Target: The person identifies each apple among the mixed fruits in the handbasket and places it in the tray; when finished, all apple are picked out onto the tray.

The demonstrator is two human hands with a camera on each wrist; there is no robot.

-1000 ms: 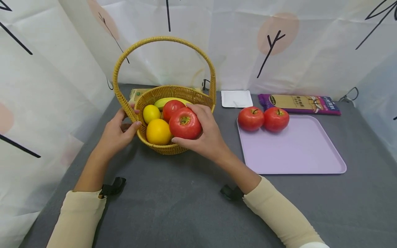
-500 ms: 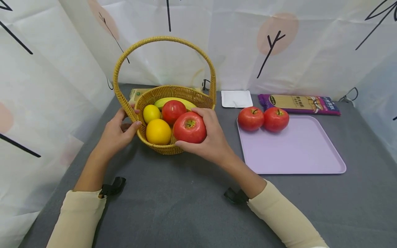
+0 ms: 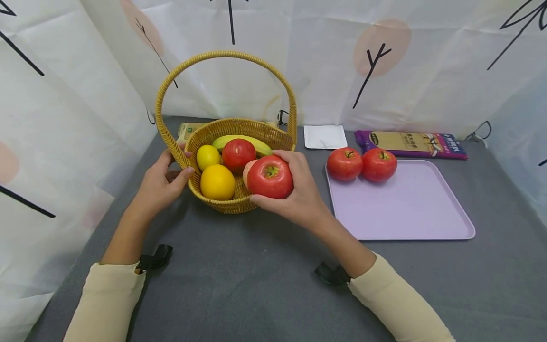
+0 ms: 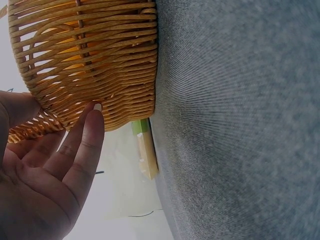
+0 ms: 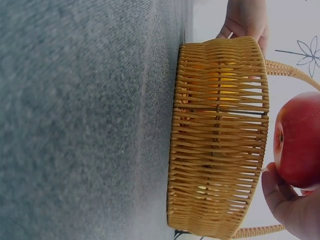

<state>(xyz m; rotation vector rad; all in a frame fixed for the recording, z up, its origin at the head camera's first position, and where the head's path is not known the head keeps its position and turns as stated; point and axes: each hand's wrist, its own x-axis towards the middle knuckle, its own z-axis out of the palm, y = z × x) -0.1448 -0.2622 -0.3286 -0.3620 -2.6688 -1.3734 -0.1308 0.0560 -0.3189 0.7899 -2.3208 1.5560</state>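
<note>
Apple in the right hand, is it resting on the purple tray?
No, the right hand holds the apple up by the basket, away from the tray.

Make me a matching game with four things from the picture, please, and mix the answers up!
Things:
1. banana
2. right hand
3. tray
4. left hand

Answers:
A. pale purple
B. at the side of the basket, touching it
C. yellow, inside the basket
D. holding a red apple

Right pairs: 1-C, 2-D, 3-A, 4-B
</note>
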